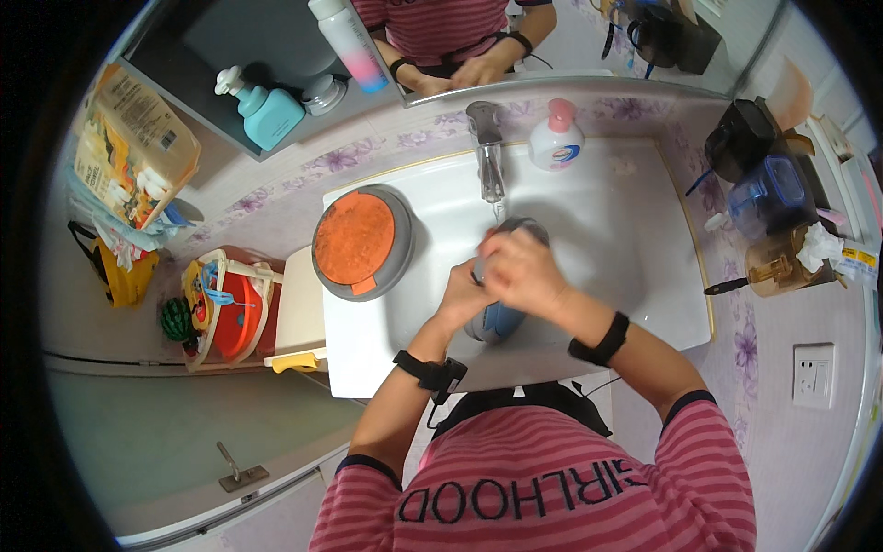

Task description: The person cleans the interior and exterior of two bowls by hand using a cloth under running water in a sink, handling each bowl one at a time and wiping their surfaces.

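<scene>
Both of my hands are together over a white washbasin [593,310], under a chrome faucet [487,152] with water running from its spout. My left hand [463,293] is closed around a grey and blue object [502,321], whose kind I cannot tell. My right hand [523,269], blurred, lies over its upper part, with the fingers bent against it. A dark rounded part [530,226] shows just beyond the fingers. At the basin's left stands a round grey container or lid [403,238] with an orange disc [355,238] on top.
A pump bottle [557,141] stands behind the faucet's right side. A grey shelf [200,110] at upper left holds a teal pump bottle [271,117] and a spray can [352,52]. Cups [772,190] line the right wall. A toy basket [231,310] hangs at left.
</scene>
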A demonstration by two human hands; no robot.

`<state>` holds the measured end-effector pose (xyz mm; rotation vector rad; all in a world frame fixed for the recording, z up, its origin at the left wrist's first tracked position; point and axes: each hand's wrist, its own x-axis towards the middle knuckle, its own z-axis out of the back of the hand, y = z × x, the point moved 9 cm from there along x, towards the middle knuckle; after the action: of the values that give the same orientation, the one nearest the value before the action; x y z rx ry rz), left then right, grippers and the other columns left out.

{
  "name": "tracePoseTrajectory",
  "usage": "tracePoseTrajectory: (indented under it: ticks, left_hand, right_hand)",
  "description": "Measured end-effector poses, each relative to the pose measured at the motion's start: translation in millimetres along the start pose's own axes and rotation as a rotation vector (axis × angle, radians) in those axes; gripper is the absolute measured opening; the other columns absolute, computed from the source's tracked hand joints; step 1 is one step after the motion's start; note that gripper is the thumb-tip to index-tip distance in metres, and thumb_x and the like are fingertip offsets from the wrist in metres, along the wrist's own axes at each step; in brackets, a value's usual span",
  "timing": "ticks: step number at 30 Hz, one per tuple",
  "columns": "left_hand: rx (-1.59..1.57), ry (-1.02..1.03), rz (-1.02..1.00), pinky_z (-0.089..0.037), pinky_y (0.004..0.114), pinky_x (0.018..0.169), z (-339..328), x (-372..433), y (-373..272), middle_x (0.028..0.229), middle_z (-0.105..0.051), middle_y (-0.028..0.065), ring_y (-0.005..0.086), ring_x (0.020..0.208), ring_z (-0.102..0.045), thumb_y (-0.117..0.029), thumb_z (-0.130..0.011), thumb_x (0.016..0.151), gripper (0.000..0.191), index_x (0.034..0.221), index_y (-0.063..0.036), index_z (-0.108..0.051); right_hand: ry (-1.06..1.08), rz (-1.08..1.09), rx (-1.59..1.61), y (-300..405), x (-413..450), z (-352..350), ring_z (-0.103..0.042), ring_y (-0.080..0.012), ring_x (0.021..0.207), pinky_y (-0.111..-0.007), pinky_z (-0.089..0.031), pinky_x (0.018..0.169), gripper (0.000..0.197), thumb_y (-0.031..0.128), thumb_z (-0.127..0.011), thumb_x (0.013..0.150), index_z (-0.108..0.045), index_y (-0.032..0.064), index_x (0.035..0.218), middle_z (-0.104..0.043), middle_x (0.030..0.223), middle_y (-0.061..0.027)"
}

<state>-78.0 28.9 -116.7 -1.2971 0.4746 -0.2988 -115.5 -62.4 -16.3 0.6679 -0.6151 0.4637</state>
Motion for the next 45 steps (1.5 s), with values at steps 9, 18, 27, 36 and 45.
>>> tracePoseTrajectory:
  ticks: [9, 18, 27, 36, 45]
  left_hand:
    - [0.044, 0.058, 0.042, -0.05, 0.028, 0.071, -10, -5, -5, 0.085, -0.066, 0.0093, 0.0139, 0.077, -0.061, -0.012, -0.075, 0.066, 0.037, 0.096, 0.0037, -0.061]
    - [-0.025, -0.027, 0.028, -0.05, 0.026, 0.067, -1, -5, -3, 0.079, -0.065, 0.0079, 0.0116, 0.07, -0.06, -0.012, -0.073, 0.065, 0.031, 0.088, 0.0044, -0.061]
    - [0.054, -0.048, 0.023, -0.048, 0.024, 0.063, 5, -8, -10, 0.079, -0.065, 0.0052, 0.0082, 0.07, -0.057, -0.008, -0.072, 0.068, 0.027, 0.089, 0.0041, -0.063]
    - [0.101, -0.086, 0.025, -0.046, 0.024, 0.061, -1, -18, -10, 0.075, -0.063, 0.0038, 0.0073, 0.067, -0.054, -0.012, -0.074, 0.066, 0.027, 0.085, 0.0034, -0.061]
    - [0.071, -0.122, -0.014, -0.048, 0.025, 0.062, 7, -17, 7, 0.073, -0.063, 0.0052, 0.0087, 0.066, -0.056, -0.014, -0.073, 0.066, 0.029, 0.085, 0.0035, -0.061]
  right_hand:
    - [0.131, -0.497, 0.113, -72, -3, -2, -0.062, -0.0306, 0.073, -0.039, -0.05, 0.069, 0.013, 0.016, -0.063, 0.069, -0.063, 0.0114, 0.081, -0.06, 0.084, -0.0086]
    - [0.122, -0.481, 0.124, -74, -4, -10, -0.056, -0.0311, 0.096, -0.036, -0.047, 0.083, 0.029, 0.014, -0.067, 0.071, -0.059, 0.0025, 0.095, -0.057, 0.096, -0.0132]
    - [0.233, -0.399, 0.301, -36, -2, -24, -0.048, -0.0326, 0.11, -0.037, -0.041, 0.093, 0.034, 0.01, -0.065, 0.067, -0.056, 0.0021, 0.099, -0.054, 0.112, -0.0166]
    - [0.118, -0.904, 0.534, -139, -24, -31, -0.065, -0.023, 0.078, -0.03, -0.051, 0.07, 0.029, 0.015, -0.069, 0.063, -0.063, -0.0014, 0.086, -0.066, 0.083, -0.0149]
    - [0.101, -0.589, 0.207, -48, -6, -28, -0.059, -0.0325, 0.083, -0.038, -0.047, 0.076, 0.032, 0.011, -0.07, 0.059, -0.057, 0.004, 0.087, -0.056, 0.09, -0.0183]
